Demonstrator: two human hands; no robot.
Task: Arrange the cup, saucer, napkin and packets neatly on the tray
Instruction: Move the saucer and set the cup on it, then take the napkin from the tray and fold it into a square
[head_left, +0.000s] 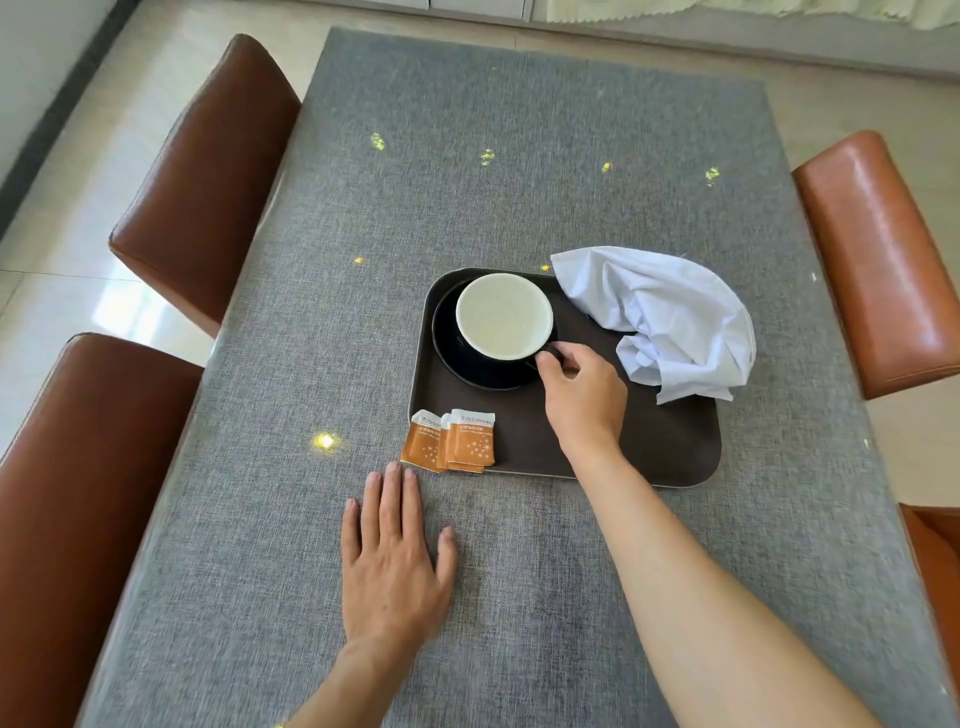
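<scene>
A dark brown tray (665, 447) lies on the grey table. At its far left a black cup with a white inside (503, 316) stands on a black saucer (457, 364). My right hand (584, 397) pinches the cup's handle on the cup's near right side. A crumpled white napkin (670, 317) lies over the tray's far right corner and hangs past its rim. Orange packets (451, 441) overlap at the tray's near left corner, partly on the rim and partly on the table. My left hand (395, 566) rests flat on the table, fingers spread, just in front of the packets.
The grey table (467, 182) stretches away ahead. Two brown chairs (202, 171) stand along its left side and orange-brown chairs (878, 260) along its right. Tiled floor shows on both sides.
</scene>
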